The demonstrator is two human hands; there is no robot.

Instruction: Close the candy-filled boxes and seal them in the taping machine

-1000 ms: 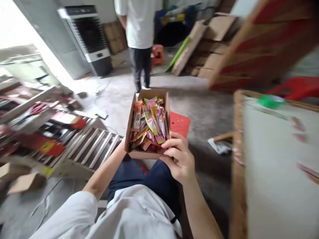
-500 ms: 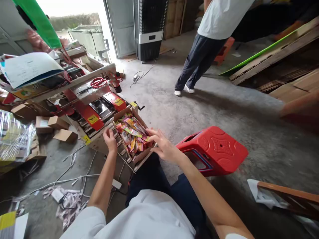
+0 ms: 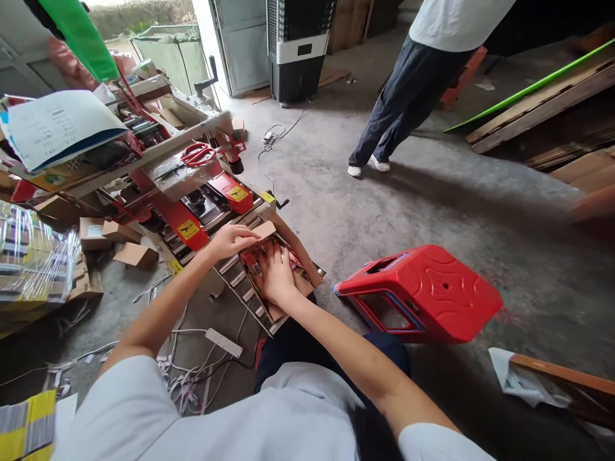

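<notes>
An open cardboard carton (image 3: 311, 269) sits on the roller conveyor (image 3: 237, 280) in front of me, filled with small colourful snack packets (image 3: 295, 261). My right hand (image 3: 276, 274) lies flat on the packets inside it, palm down and fingers spread. At the carton's far left corner, my left hand (image 3: 235, 242) has its fingertips together at the edge of the far flap (image 3: 265, 230), which leans inward. Most of the packets are hidden under my right hand.
Beyond the carton stands a machine with red guards (image 3: 192, 232), with red-handled scissors (image 3: 198, 154) on top. A red plastic stool (image 3: 442, 288) is to my right. Cables and a power strip (image 3: 223, 342) lie on the floor at left. Another person (image 3: 408, 96) stands farther back.
My right hand has moved from the carton's right edge onto the packets inside. My left hand has gone forward to the far flap, which now leans inward. The view has shifted slightly.
</notes>
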